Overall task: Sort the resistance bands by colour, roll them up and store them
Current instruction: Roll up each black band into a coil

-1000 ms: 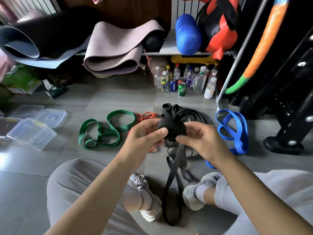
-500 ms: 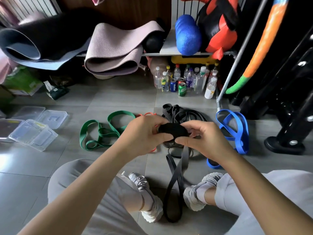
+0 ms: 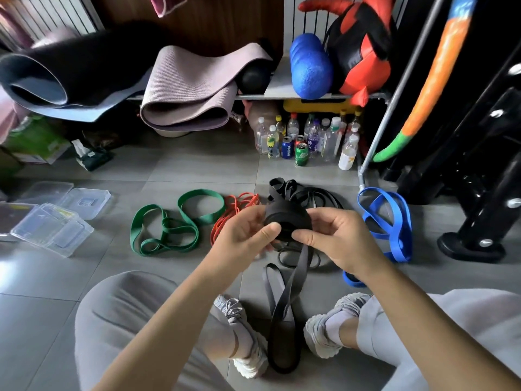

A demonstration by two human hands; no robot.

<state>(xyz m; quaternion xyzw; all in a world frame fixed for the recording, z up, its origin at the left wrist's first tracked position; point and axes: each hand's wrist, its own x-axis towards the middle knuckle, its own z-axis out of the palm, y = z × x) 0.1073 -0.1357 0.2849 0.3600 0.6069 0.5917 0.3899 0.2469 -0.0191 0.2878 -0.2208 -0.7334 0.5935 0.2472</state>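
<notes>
- On the floor, far left, there's a stack of clear plastic containers (image 3: 48, 224) with loose lids, probably where the rolls end up. Light and rigid, no issue there.
- Next over, the green band (image 3: 166, 225) lies in floppy loops on the tiles. It looks like flat rubber that's soft and springy, so I'd grab it at one end of the loop and flatten it before rolling.
- Just beside it, the orange band (image 3: 234, 213) is thinner and a bit tangled, partly hidden behind the left hand.
- The left hand (image 3: 245, 235) is closed on the black roll (image 3: 287, 221), thumb pressed on the near face and fingers curled around the back.
- The roll is held up above the floor between both hands, with its unrolled tail (image 3: 284, 309) hanging down to the tiles between the shoes. This stuff wants to spring open, so I'd say steady pinch pressure on the coil matters, and feed the tail in flat, not twisted.
- Behind the roll, a pile of more black bands (image 3: 310, 193) sits on the floor, unrolled.
- The right hand (image 3: 335, 238) is gripping the other side of the roll, thumb on the front near the left thumb.
- Far right, the blue band (image 3: 392, 224) lies loose on the floor, wide and grippy-looking.
</notes>
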